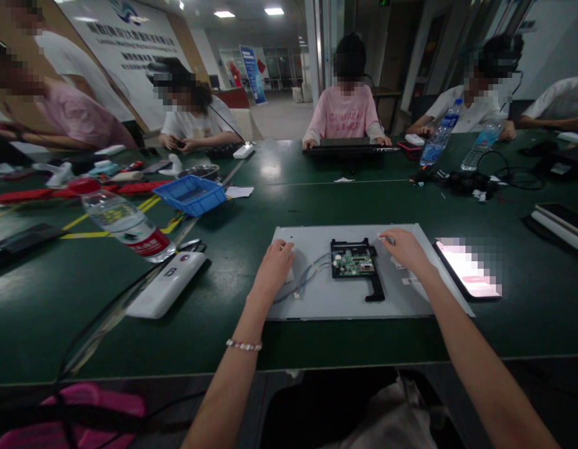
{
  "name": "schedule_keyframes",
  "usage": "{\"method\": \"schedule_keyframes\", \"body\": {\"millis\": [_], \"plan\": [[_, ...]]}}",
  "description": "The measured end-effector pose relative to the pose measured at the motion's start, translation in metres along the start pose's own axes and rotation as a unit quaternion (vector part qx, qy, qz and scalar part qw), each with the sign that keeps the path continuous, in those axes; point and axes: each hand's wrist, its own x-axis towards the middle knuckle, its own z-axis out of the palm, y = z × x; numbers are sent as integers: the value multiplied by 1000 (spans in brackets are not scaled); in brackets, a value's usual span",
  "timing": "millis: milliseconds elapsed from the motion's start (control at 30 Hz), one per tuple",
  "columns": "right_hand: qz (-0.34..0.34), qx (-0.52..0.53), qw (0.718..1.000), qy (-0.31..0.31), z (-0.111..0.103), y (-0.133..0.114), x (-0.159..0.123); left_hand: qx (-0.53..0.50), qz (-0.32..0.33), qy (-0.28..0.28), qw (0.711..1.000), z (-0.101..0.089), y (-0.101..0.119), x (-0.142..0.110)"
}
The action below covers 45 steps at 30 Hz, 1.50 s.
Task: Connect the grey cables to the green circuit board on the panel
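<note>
Circuit board (353, 262) sits on panel (335, 302), bench's (345, 346) near edge; fastening unclear. Left hand (275, 265), right hand (403, 248): can't tell grip.

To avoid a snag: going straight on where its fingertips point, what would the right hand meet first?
Likely the black plastic frame around the green circuit board; depth is unclear, so the right hand might pass above.

Panel (317, 305) is pale grey, bracket (375, 288) black, circuit board (351, 262) green. Tabletop (237, 262) is dark green, with yellow stripes (90, 236) at left of frame; tray (189, 206), upper left of centre, is blue.
</note>
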Motion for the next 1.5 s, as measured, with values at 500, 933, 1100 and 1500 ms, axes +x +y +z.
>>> {"method": "schedule_keyframes", "body": {"millis": [500,933,1100,1500], "plan": [[-24,-36,999,-22,0,1,1,-140,55,52,987,-20,52,45],[-39,-52,997,-47,3,0,-1,-187,110,-88,972,10,73,28],[-46,-61,996,-46,5,5,2,-176,134,-138,965,9,75,26],[-39,-101,994,-28,1,3,4,-131,157,-140,969,11,76,24]]}}
